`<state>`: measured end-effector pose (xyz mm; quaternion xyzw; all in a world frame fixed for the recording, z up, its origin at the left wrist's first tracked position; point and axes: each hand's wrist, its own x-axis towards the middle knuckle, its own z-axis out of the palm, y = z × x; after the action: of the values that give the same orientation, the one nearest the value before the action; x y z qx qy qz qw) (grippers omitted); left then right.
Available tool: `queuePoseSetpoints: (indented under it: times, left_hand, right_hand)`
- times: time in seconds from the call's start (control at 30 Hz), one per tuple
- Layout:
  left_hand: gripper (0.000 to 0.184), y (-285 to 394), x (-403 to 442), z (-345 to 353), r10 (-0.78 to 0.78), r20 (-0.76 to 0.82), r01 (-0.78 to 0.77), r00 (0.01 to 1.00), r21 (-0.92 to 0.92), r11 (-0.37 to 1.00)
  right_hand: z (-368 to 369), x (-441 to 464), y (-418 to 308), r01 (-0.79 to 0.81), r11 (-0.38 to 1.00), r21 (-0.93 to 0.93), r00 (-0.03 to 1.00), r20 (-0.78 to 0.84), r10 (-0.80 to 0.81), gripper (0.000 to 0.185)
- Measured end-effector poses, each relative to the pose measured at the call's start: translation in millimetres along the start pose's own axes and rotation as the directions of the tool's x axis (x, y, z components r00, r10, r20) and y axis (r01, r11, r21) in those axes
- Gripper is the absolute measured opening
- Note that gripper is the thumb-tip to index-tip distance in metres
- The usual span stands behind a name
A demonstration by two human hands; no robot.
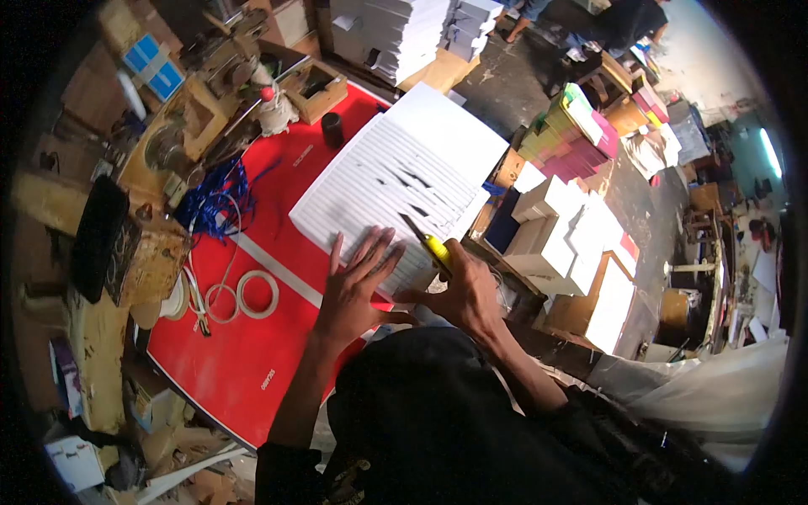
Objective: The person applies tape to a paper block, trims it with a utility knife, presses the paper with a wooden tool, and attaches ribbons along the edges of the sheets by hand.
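Yellow plastic forms the handle of a knife [438,252], held in the right grip [468,293], whose fingers are curled closed around it with the dark blade pointing forward and to the left, over the lower right part of some ruled paper [370,189]. Beside it, the left grip [358,288] is spread wide, fingers fanned across the paper's near edge and holding nothing between them. Dark marks run over the printed lines, and a plain white sheet [450,126] adjoins the far end. All this lies on a red bench [227,345] crossed by a pale strip. To the left are a pale ring [240,293] and a tangle of blue ribbon [206,202]; beyond the paper's left corner stand a dark cylinder [333,130] and a wooden box [326,101]. White stacks [551,231] sit off to the right.
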<state>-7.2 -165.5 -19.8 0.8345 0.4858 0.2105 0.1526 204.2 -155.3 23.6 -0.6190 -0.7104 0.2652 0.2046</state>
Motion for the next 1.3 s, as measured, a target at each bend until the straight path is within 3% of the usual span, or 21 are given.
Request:
queuePoseSetpoints:
  times: [0.07, 0.1, 0.13, 0.27, 0.33, 0.4, 0.47, 0.6, 0.67, 0.73, 0.8, 0.87, 0.93, 1.0, 1.07, 1.13, 1.3]
  left_hand:
    - [0.099, -7, -4, 11, 0.028, -0.064, -0.027, 0.998, 0.020, 0.999]
    - [0.096, -6, -4, 12, 0.012, -0.090, -0.013, 0.996, -0.009, 1.000]
    - [0.094, -4, -4, 13, -0.006, -0.120, 0.002, 0.993, -0.038, 0.999]
    - [0.079, -9, -9, 16, 0.020, -0.121, -0.023, 0.992, -0.022, 1.000]
    - [0.069, -7, -9, 16, 0.014, -0.142, -0.016, 0.990, -0.009, 1.000]
    - [0.065, -2, -8, 8, -0.038, -0.101, 0.027, 0.994, -0.103, 0.994]
    - [0.063, 0, -5, 5, -0.055, -0.095, 0.044, 0.994, -0.113, 0.993]
    - [0.066, 4, -3, -4, -0.046, -0.044, 0.040, 0.998, -0.131, 0.991]
    - [0.067, 3, -3, -8, -0.037, -0.015, 0.035, 0.999, -0.137, 0.990]
    - [0.067, 1, -3, -9, -0.023, 0.014, 0.024, 1.000, -0.140, 0.990]
    - [0.066, 1, -1, -13, -0.035, 0.040, 0.041, 0.999, -0.156, 0.987]
    - [0.063, -3, -2, -15, -0.019, 0.101, 0.038, 0.995, -0.182, 0.983]
    - [0.063, -4, -2, -20, 0.019, 0.115, 0.000, 0.993, -0.163, 0.987]
    - [0.064, -8, -6, -17, 0.029, 0.120, -0.008, 0.992, -0.168, 0.986]
    - [0.064, -10, -6, -15, 0.043, 0.117, -0.023, 0.992, -0.169, 0.985]
    - [0.065, -9, -7, -14, 0.036, 0.098, -0.020, 0.994, -0.166, 0.986]
    - [0.070, -13, -9, -8, 0.039, 0.095, -0.023, 0.995, -0.162, 0.987]
  right_hand:
    - [-8, 9, 2, -0.002, 1.000, -0.013, 0.998, 0.069, 0.003, 0.067]
    - [-15, 18, 3, -0.098, 0.993, -0.066, 0.987, 0.118, 0.105, 0.071]
    - [-13, 30, 19, -0.102, 0.993, -0.064, 0.994, 0.043, 0.105, 0.079]
    - [-51, 79, 64, -0.158, 0.987, -0.017, 0.954, -0.259, 0.148, 0.078]
    - [-69, 110, 88, -0.246, 0.967, -0.067, 0.962, -0.137, 0.236, 0.071]
    - [-63, 122, 111, -0.187, 0.982, -0.009, 0.980, -0.077, 0.186, 0.063]
    - [-63, 126, 111, -0.246, 0.926, 0.287, 0.969, 0.099, 0.227, 0.052]
    - [-73, 132, 109, -0.346, 0.907, 0.241, 0.938, 0.126, 0.324, 0.044]
    - [-64, 125, 125, -0.352, 0.881, 0.315, 0.936, 0.109, 0.335, 0.041]
    - [-63, 104, 114, -0.169, 0.944, 0.284, 0.963, -0.158, 0.220, 0.039]
    - [-72, 63, 92, -0.254, 0.836, 0.486, 0.955, -0.011, 0.296, 0.036]
    - [-81, 15, 48, -0.273, 0.865, 0.421, 0.961, 0.162, 0.224, 0.034]
    - [-69, -20, 52, -0.003, 0.981, 0.194, 0.960, 0.277, -0.052, 0.039]
    - [-53, -46, 40, 0.071, 0.979, 0.193, 0.937, 0.324, -0.131, 0.055]
    - [-48, -61, 34, 0.149, 0.989, -0.021, 0.863, 0.491, -0.119, 0.071]
    - [-40, -70, 28, 0.276, 0.955, -0.107, 0.864, 0.462, -0.198, 0.070]
    - [-31, -71, 35, 0.415, 0.881, -0.226, 0.833, 0.483, -0.268, 0.067]
